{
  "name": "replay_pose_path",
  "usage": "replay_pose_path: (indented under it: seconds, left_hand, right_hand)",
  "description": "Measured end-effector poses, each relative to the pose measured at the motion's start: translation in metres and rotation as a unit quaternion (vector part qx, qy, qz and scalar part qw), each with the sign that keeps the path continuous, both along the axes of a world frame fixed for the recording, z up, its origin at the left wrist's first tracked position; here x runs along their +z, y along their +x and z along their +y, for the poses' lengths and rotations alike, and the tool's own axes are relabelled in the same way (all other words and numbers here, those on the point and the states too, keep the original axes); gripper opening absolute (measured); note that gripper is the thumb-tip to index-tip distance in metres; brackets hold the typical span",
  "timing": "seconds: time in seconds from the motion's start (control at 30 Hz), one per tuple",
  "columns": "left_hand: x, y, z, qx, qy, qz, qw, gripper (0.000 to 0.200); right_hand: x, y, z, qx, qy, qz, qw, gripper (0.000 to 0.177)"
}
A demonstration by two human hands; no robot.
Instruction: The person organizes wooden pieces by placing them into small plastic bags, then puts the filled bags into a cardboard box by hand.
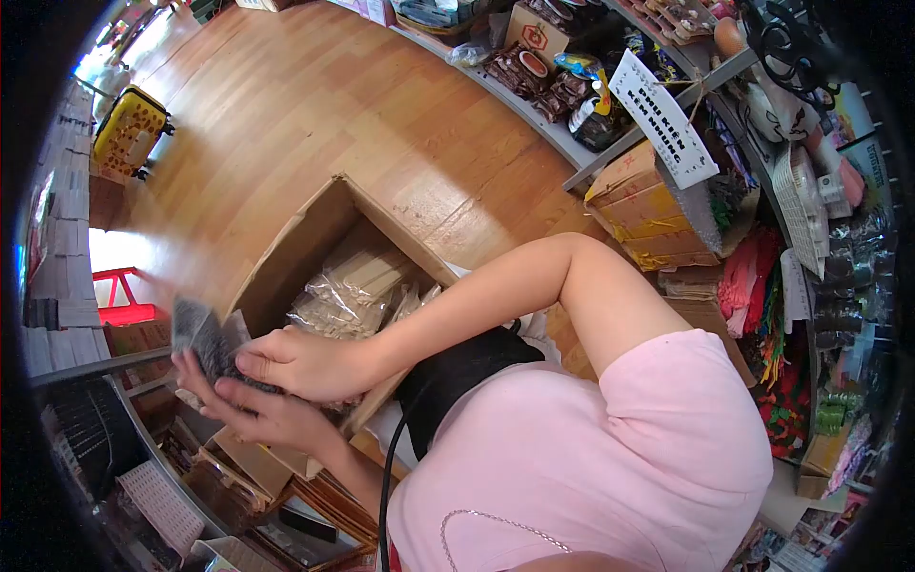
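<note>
A dark grey, textured flat piece (pixel 202 336) is between my two hands at the left; I cannot make out its exact kind, and its upper end is blurred. My left hand (pixel 262 412) supports it from below with the fingers stretched along it. Across it from the other side reaches my right hand (pixel 310 364), its thumb and fingers closed on the piece. Just beyond my hands stands an open cardboard box (pixel 286 246). Inside lie clear plastic bags (pixel 348 291) of beige, stick-like pieces, partly covered by my right forearm.
Shelves with packaged goods (pixel 519 71) run along the far right, with a hanging printed sign (pixel 662 119). A taped carton (pixel 648 205) sits beneath it. To the left are a yellow suitcase (pixel 132 131), a red stool (pixel 124 300) and a rack with a white basket (pixel 160 505).
</note>
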State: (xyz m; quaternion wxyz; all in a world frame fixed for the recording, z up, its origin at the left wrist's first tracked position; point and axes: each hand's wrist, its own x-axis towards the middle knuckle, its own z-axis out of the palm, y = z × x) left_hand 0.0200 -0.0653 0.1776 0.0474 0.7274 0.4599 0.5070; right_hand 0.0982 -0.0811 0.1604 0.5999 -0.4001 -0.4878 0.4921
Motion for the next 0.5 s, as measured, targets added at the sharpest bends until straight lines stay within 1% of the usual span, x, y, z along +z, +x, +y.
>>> replay_pose_path:
  seconds: [0.03,0.1,0.13,0.17,0.2,0.23,0.3,0.33,0.37,0.4,0.43,0.47,0.5]
  left_hand:
    - [0.003,0.0,0.002,-0.001,-0.001,0.0,1.0,0.039]
    - [0.012,0.0,0.008,-0.001,0.017,0.039,0.999,0.038]
    - [0.019,0.0,0.009,-0.006,0.028,0.02,0.999,0.037]
    - [0.024,-0.003,0.012,-0.007,0.027,0.021,0.999,0.037]
    - [0.028,-0.01,0.016,-0.005,0.063,0.024,0.998,0.036]
    - [0.03,-0.019,0.02,-0.002,0.098,0.028,0.995,0.036]
    - [0.029,-0.034,0.028,0.003,0.114,0.019,0.993,0.036]
    - [0.027,-0.04,0.029,0.021,0.08,-0.053,0.995,0.037]
    - [0.025,-0.047,0.031,0.039,0.047,-0.125,0.99,0.038]
    - [0.023,-0.056,0.034,0.043,0.048,-0.125,0.99,0.038]
    - [0.022,-0.067,0.037,0.051,0.008,-0.118,0.992,0.043]
    - [0.02,-0.075,0.038,0.059,-0.032,-0.111,0.991,0.05]
    - [0.019,-0.08,0.037,0.065,-0.028,-0.111,0.991,0.05]
  right_hand:
    - [-0.005,-0.002,0.001,-0.001,-0.001,0.0,1.0,0.039]
    - [-0.005,0.0,0.002,0.04,-0.008,0.016,0.999,0.043]
    - [-0.005,-0.001,0.002,0.039,-0.008,0.016,0.999,0.043]
    - [-0.005,-0.002,0.002,0.063,0.006,0.005,0.998,0.042]
    - [-0.006,-0.003,0.002,0.087,0.02,-0.007,0.996,0.042]
    - [-0.002,-0.003,0.001,0.088,0.021,-0.005,0.996,0.042]
    - [0.005,-0.005,-0.001,0.082,0.116,0.103,0.985,0.034]
    - [0.006,0.0,0.002,0.126,0.134,0.05,0.982,0.036]
    - [0.008,0.006,0.001,0.13,0.134,0.05,0.981,0.036]
    - [0.022,0.017,-0.005,0.172,0.056,0.038,0.983,0.036]
    - [0.029,0.023,-0.006,0.213,-0.022,0.024,0.976,0.036]
    - [0.027,0.025,-0.002,0.219,-0.02,0.024,0.975,0.036]
    - [0.023,0.026,0.002,0.204,0.014,0.035,0.978,0.036]
